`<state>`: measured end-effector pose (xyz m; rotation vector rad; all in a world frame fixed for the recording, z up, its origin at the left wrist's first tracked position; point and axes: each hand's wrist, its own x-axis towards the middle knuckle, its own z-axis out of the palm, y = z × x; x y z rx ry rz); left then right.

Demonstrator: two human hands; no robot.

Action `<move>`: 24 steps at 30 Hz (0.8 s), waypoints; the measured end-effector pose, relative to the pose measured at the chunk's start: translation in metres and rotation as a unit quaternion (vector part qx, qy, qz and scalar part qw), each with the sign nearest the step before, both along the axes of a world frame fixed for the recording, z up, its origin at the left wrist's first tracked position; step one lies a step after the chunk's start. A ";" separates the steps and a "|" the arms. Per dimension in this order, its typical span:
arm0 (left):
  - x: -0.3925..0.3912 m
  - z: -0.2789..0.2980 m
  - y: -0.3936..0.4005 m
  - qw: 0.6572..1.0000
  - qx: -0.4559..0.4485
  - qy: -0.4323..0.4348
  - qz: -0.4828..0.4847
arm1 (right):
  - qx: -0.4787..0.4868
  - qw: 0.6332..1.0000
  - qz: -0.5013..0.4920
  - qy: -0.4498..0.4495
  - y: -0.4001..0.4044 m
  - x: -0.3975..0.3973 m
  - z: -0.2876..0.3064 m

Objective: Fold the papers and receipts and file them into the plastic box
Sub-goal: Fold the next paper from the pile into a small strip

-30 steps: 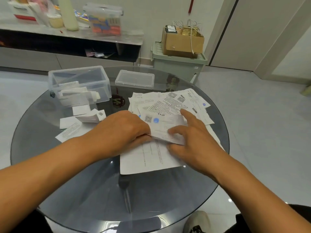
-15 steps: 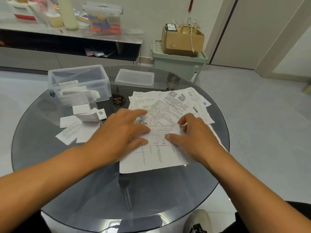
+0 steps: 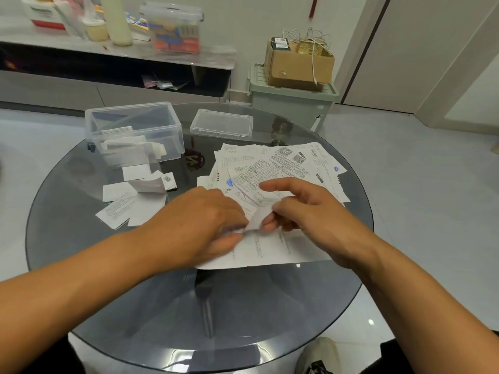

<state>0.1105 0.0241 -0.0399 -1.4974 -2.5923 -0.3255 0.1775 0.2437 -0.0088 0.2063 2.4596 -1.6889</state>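
Note:
A small white folded receipt point(image 3: 256, 221) is pinched between my left hand point(image 3: 201, 225) and my right hand point(image 3: 305, 211), just above a large printed sheet point(image 3: 270, 252). Behind my hands a fanned pile of unfolded receipts point(image 3: 286, 163) lies on the round glass table point(image 3: 135, 292). The clear plastic box point(image 3: 135, 130) stands open at the back left with several folded papers inside. Its lid point(image 3: 221, 124) lies to the right of it. Several folded papers point(image 3: 129, 201) lie loose in front of the box.
Beyond the table stand a low shelf unit point(image 3: 108, 58) with bottles and a container, and a green bin point(image 3: 291, 101) carrying a cardboard box point(image 3: 297, 63). My shoe point(image 3: 318, 357) shows below the table's near edge.
The receipt was pressed flat on the sheet under both hands; now it is folded smaller and lifted, with my right fingers pinching its edge and my index finger raised.

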 end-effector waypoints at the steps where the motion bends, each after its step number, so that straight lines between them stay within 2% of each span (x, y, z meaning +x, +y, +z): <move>1: 0.003 0.000 0.000 0.999 0.018 -0.026 0.036 | 0.005 1.000 0.029 0.005 -0.001 0.001 0.001; 3: 0.007 0.000 0.000 0.984 0.072 -0.107 0.125 | 0.043 0.997 0.059 0.023 -0.004 0.001 -0.005; 5: 0.007 -0.004 0.001 0.958 0.130 -0.189 0.174 | 0.089 0.993 0.058 0.045 -0.008 -0.002 -0.014; 7: 0.003 -0.006 0.001 0.934 0.177 -0.237 0.202 | 0.123 0.988 0.058 0.070 -0.011 -0.005 -0.022; 9: 0.000 -0.005 0.000 0.921 0.184 -0.264 0.221 | 0.166 0.980 0.065 0.083 -0.014 -0.009 -0.026; 11: -0.002 -0.005 -0.002 0.926 0.160 -0.252 0.231 | 0.213 0.971 0.075 0.083 -0.018 -0.012 -0.026; 16: -0.004 -0.014 -0.007 0.974 0.059 -0.111 0.190 | 0.271 0.953 0.126 0.049 -0.016 -0.017 -0.023; 20: -0.005 -0.010 -0.011 0.978 0.012 -0.127 0.166 | 0.315 0.939 0.119 0.076 -0.015 -0.023 -0.027; 24: -0.007 -0.009 -0.013 0.969 0.068 -0.150 0.181 | 0.307 0.941 0.094 0.108 -0.021 -0.031 -0.029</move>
